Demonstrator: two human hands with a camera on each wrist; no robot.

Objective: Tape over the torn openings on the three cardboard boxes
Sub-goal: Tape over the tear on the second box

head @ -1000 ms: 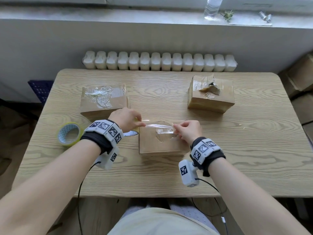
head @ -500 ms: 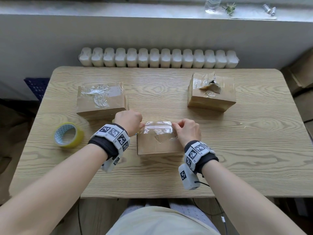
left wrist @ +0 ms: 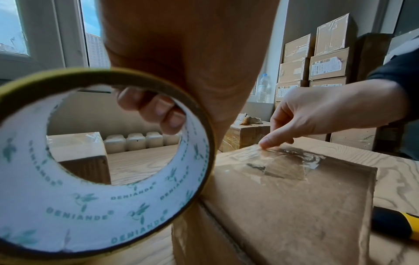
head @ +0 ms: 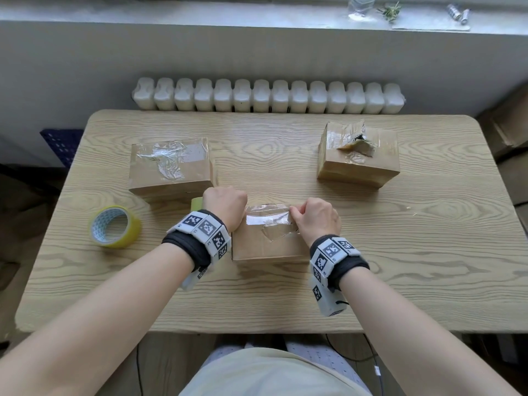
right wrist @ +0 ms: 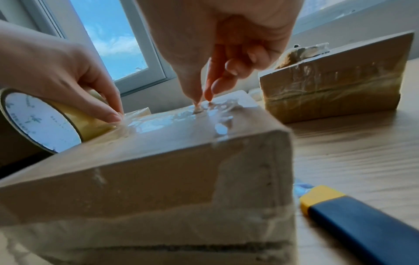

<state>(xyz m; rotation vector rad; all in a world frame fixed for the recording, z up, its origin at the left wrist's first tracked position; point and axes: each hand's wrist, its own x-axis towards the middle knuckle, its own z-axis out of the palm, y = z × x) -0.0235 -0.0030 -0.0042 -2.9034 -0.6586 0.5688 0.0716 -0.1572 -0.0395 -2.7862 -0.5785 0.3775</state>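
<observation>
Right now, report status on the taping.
Left hand grips tape roll. Right hand presses strip onto near box. Far-right box untaped.

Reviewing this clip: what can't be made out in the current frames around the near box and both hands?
- Head view: the left hand hides most of its yellow clear-tape roll.
- Head view: the right hand and wrist cover the blue-and-yellow utility knife.
- Left wrist view: the roll blocks the near brown cardboard box's left side.
- Right wrist view: motion blur smears the tape strip; its adhesion is unclear.
</observation>
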